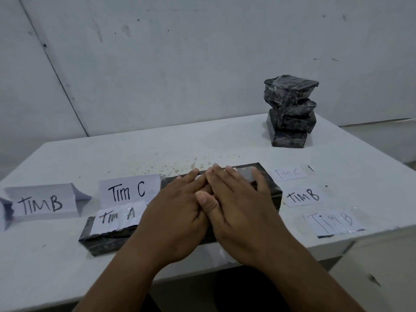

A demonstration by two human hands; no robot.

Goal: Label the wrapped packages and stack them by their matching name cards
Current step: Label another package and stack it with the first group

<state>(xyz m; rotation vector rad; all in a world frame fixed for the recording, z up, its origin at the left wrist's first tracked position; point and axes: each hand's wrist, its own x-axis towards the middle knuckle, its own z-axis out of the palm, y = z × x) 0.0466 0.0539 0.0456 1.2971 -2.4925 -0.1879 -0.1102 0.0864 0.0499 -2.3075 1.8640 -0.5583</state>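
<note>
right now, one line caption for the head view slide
Both hands, left and right, press flat on a dark package among name cards; stack waits behind.

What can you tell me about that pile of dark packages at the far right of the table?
The stack of packages stands near the far right corner of the white table, apart from both hands. It looks like three or four blocky bundles in dark, marbled wrapping under glossy clear film. They sit unevenly, the upper ones twisted and overhanging. No label shows on them.
</note>
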